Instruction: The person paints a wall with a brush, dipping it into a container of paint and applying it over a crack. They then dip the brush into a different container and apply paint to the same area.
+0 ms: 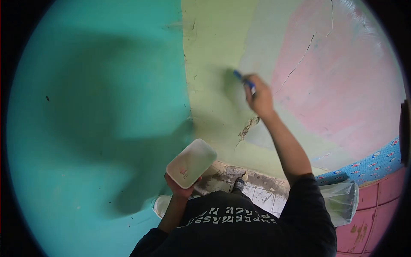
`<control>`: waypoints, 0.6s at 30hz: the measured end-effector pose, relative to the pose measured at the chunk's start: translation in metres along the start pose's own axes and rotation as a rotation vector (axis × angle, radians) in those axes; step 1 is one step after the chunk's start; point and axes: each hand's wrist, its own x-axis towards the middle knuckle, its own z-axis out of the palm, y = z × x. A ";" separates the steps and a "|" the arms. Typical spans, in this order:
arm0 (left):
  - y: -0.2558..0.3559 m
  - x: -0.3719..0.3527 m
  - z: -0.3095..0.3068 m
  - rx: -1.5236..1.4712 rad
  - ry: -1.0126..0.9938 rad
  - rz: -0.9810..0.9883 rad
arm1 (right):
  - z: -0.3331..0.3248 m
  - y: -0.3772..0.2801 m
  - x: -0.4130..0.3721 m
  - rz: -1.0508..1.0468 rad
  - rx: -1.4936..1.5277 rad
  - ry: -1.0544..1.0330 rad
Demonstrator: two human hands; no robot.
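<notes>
My right hand [260, 95] is raised in front of the pale green wall [218, 38], its fingers closed around a slim blue-handled tool [238, 75]. Motion smears the tool, and I cannot make out its working end. Lower down, my left hand [182, 188] grips a white rectangular plastic container [195, 160] from below, its open side facing me. Small reddish-brown marks show on the container's inside. Just under my right forearm, a patch of broken plaster [249, 126] breaks the wall surface.
A turquoise wall [141, 64] meets the green one on the left. Pink paint [325, 85] with a long crack covers the right. A white bucket [162, 205] stands low left; a clear plastic-lined bin [342, 203] stands right, beside pink panels [376, 214]. My foot [239, 184] is on stained tiles.
</notes>
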 end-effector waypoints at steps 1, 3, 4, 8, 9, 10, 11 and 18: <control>0.001 0.001 -0.002 0.003 -0.006 -0.008 | -0.016 -0.013 0.024 -0.102 -0.030 0.117; -0.005 -0.004 0.014 0.504 -0.022 0.209 | -0.028 -0.032 0.040 -0.226 -0.206 0.281; -0.006 -0.003 0.015 0.564 -0.046 0.238 | -0.030 -0.035 0.040 -0.290 -0.280 0.313; -0.002 0.002 0.009 0.227 -0.105 0.083 | 0.013 0.000 -0.032 -0.287 -0.325 -0.087; 0.001 0.003 0.013 0.085 -0.074 0.001 | 0.025 0.006 -0.057 -0.272 -0.321 -0.212; 0.003 0.003 0.014 -0.056 -0.044 -0.078 | 0.039 0.012 -0.080 -0.163 -0.279 -0.317; 0.003 0.004 0.013 -0.046 -0.047 -0.072 | 0.048 0.016 -0.093 -0.055 -0.236 -0.422; 0.001 0.003 0.003 0.189 -0.047 0.061 | -0.006 0.001 -0.002 0.047 -0.021 0.032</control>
